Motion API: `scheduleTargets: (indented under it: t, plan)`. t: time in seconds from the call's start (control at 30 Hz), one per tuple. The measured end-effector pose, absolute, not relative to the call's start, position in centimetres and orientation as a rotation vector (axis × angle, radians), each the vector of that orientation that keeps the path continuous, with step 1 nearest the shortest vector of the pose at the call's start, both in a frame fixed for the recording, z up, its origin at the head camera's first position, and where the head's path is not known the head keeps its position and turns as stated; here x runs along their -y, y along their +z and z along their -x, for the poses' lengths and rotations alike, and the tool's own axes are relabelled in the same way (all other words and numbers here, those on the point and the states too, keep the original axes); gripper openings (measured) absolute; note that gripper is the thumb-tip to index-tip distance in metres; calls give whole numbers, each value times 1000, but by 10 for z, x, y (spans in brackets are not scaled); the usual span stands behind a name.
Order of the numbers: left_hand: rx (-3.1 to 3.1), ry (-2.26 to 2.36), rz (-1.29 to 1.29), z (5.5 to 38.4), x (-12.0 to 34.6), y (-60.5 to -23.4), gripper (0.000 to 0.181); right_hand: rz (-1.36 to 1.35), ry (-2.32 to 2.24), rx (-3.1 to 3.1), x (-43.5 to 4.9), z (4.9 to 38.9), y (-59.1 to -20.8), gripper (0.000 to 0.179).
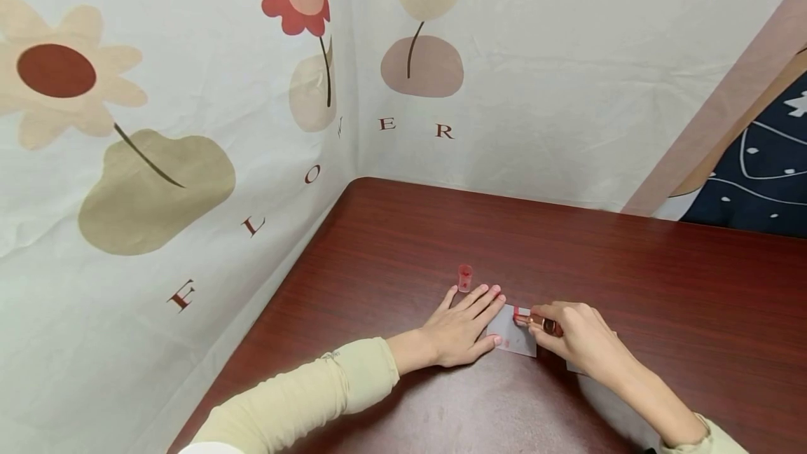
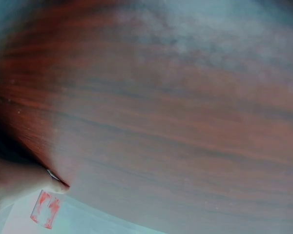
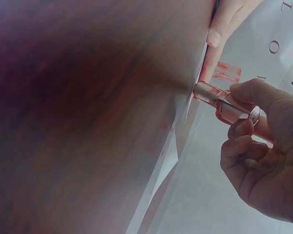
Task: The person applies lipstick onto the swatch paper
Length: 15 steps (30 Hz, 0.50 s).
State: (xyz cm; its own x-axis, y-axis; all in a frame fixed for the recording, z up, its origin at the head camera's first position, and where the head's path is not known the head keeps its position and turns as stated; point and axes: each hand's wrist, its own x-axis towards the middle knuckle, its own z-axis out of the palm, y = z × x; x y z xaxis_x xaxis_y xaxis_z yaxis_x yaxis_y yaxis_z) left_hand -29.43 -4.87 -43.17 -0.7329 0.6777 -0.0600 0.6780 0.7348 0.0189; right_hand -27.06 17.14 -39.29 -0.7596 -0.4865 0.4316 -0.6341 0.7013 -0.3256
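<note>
My right hand (image 1: 583,338) pinches a lipstick (image 1: 547,325) with a shiny rose-gold tube. Its red tip meets a small white sheet of paper (image 1: 518,342), near a red mark at the far edge. In the right wrist view the fingers and thumb are curled round the lipstick (image 3: 234,109). Flat, with fingers spread, my left hand (image 1: 459,331) presses on the paper's left side and the table. Just beyond its fingertips lies a small clear piece (image 1: 465,277) with red smears. Only the thumb of my left hand (image 2: 24,181) shows in the left wrist view.
Another pale sheet (image 1: 575,368) lies partly hidden under my right hand and wrist. The brown wood-grain table (image 1: 403,244) meets a white flower-printed cloth (image 1: 536,90) at the back and left. A dark blue printed patch (image 1: 763,167) hangs at the right.
</note>
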Motion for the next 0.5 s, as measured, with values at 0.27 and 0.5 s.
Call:
scheduleTargets:
  t: [0.27,0.5]
  plan:
    - [-2868,3,-1123,294,50,-431,63,-873,724,2636,-174,269,-393,20]
    - [-2862,14,-1124,294,51,-431,63,-879,733,2635,-173,267,-391,21]
